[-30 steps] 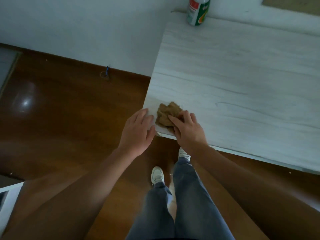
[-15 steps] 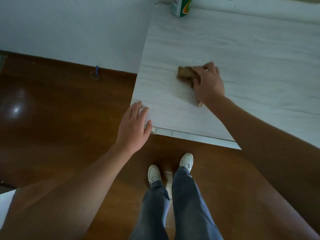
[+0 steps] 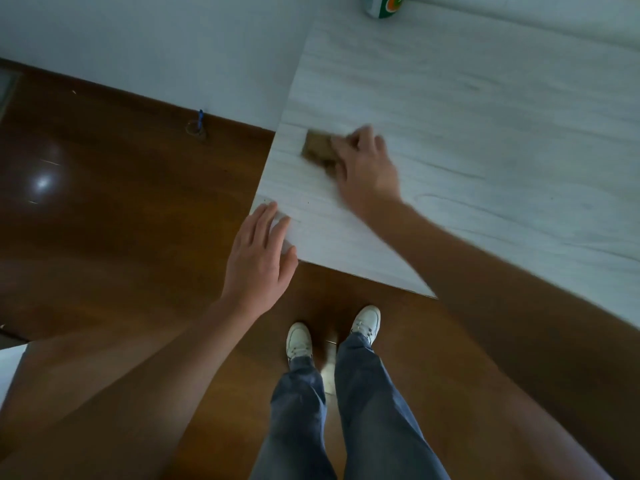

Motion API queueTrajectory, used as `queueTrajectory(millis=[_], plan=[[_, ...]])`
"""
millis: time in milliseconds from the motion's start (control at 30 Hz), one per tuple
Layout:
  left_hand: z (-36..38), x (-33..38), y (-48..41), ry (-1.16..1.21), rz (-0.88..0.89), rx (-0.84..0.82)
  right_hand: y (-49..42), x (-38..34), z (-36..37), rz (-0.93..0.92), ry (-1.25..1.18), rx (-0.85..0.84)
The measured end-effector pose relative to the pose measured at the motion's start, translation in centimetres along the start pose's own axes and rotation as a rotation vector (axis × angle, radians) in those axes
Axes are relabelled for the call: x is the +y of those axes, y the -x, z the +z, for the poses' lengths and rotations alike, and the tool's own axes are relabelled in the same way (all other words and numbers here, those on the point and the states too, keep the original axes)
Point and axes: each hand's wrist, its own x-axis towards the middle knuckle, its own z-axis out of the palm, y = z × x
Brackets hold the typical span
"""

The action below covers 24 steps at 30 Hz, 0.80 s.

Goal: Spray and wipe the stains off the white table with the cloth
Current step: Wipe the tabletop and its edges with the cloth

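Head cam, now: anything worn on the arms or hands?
Left hand and right hand are ungloved; both forearms are bare, with no sleeve in frame and no watch or band visible. Right hand is motion-blurred, so a ring cannot be excluded.

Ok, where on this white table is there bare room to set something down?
The wide stretch of table right of the right hand, from the spray can at the far edge to the near edge, is bare. So is the strip between cloth and can. The near left corner is crowded: the left hand rests there.
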Motion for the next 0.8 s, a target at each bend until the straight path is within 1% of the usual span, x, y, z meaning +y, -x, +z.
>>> queueTrajectory(millis=[133, 200, 300, 467, 667, 733, 800], plan=[[-1.0, 0.3, -0.3, -0.045, 0.002, -0.076, 10.2, -1.1, 1.5, -0.122, -0.060, -0.043], [-1.3, 0.5, -0.4, -0.054, -0.025, -0.119, 14.0, -0.7, 1.7, -0.139, -0.058, -0.074], [-1.5, 0.6, -0.4, -0.084, -0.026, -0.133, 17.4, 0.3, 1.1, -0.110, -0.044, -0.132], [-2.5, 1.6, -0.7, -0.091, -0.044, -0.172, 19.1, 0.4, -1.5, 0.030, -0.077, -0.264], [-5.0, 2.3, -0.8, -0.081, -0.046, -0.346, 19.7, -0.8, -4.2, 0.288, -0.156, -0.403], [-7.0, 2.4, -0.4, -0.055, -0.007, -0.318, 21.2, -1.0, -5.4, 0.362, -0.217, -0.391], [-9.0, 2.6, 0.3, -0.059, 0.039, -0.205, 22.9, -1.3, -6.5, 0.424, -0.286, -0.324]])
